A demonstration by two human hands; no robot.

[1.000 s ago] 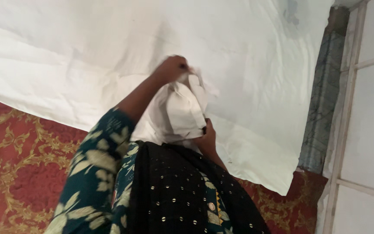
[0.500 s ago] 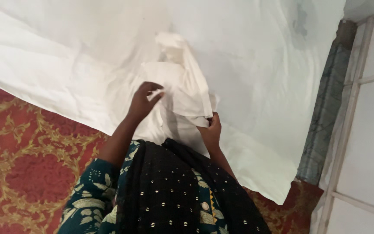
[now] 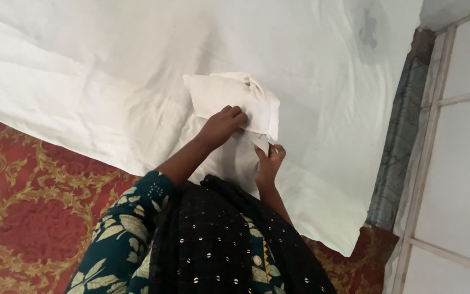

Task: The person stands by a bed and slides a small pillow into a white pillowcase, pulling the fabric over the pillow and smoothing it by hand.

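A folded white cloth [image 3: 221, 92] lies bunched on a large white sheet [image 3: 110, 65] spread across the upper part of the head view. My left hand [image 3: 223, 124] grips the near edge of the folded cloth, fingers curled into it. Lower and to the right, my right hand [image 3: 269, 159] pinches a lower corner of the same cloth. Both forearms reach out from my dark floral sleeve [image 3: 123, 234] and black dotted scarf [image 3: 213, 239], which hide the cloth's near part.
A red carpet with gold scrollwork [image 3: 23, 207] lies under the sheet at left and bottom right. A dark patterned strip [image 3: 401, 130] and a white framed panel [image 3: 458, 163] run along the right side.
The cloth, stretched out away from me before, now sits folded over into a compact bundle. My left hand went from a loose flap to gripping the bundle's near edge; my right hand stayed at the corner.
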